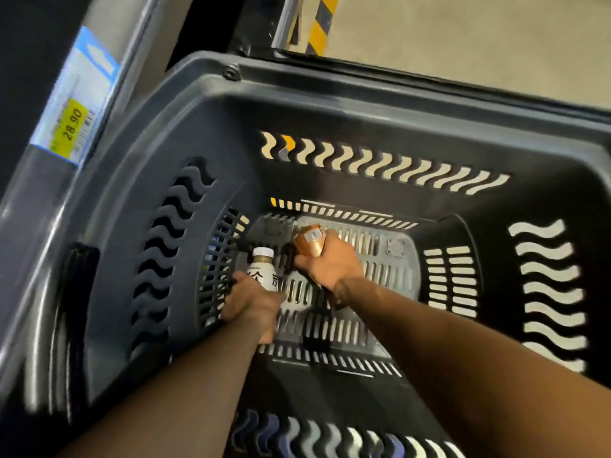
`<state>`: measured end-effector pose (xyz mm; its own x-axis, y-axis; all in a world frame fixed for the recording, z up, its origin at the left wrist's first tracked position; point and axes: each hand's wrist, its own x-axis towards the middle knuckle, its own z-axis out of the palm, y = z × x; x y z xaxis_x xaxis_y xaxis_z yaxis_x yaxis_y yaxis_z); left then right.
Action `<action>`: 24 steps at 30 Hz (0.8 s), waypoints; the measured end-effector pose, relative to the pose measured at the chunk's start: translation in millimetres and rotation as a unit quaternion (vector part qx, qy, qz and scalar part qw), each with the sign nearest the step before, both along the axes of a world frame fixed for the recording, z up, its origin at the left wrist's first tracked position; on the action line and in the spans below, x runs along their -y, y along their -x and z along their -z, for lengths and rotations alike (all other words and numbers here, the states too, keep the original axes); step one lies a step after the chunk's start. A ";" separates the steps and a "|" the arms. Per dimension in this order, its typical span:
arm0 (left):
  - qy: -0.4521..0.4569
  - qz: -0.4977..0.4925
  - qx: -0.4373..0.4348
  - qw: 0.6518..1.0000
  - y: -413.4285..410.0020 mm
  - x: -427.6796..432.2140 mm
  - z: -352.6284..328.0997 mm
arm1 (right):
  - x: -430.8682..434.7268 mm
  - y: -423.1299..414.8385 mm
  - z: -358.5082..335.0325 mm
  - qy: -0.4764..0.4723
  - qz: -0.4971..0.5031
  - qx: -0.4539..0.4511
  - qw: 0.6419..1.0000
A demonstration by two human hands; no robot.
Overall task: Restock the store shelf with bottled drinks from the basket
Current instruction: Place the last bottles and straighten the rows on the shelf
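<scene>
1. Bottled drinks, a white bottle (262, 271) and a brown bottle (308, 243), are half hidden by fingers; labels blurred.
2. Left hand (253, 304) grips the white bottle by the basket (330, 120)'s left wall.
3. Right hand (329, 267) grips the brown bottle near the far edge.

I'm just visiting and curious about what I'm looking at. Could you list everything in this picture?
basket: one, dark grey plastic with slotted walls, fills most of the view
white bottle: one, white with a white cap and dark print, low in the basket at the left
brown bottle: one, orange-brown and blurred, low in the basket near the middle
price tag: one, blue and white with a yellow patch reading 28.90, on the shelf edge at the upper left
shelf edge: one, grey, upper left
striped strip: one, yellow and black, top centre
floor: beige, top right
left grip: the person's hand, holds the white bottle
right grip: the person's hand, holds the brown bottle
</scene>
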<state>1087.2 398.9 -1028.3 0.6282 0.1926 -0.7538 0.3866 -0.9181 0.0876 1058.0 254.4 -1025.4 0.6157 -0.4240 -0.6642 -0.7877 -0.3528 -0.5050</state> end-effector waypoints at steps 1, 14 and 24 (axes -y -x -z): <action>0.005 -0.009 -0.001 1.000 1.9 1.9 -13.2 | 3.9 8.2 -15.0 -0.018 0.013 -0.001 1.000; 0.025 0.071 0.010 0.997 19.8 38.2 -345.3 | 57.3 51.3 -342.6 0.068 -0.038 -0.084 0.993; 0.066 0.078 0.038 0.994 21.6 30.0 -569.7 | 53.7 78.0 -561.5 -0.137 0.237 -0.065 0.960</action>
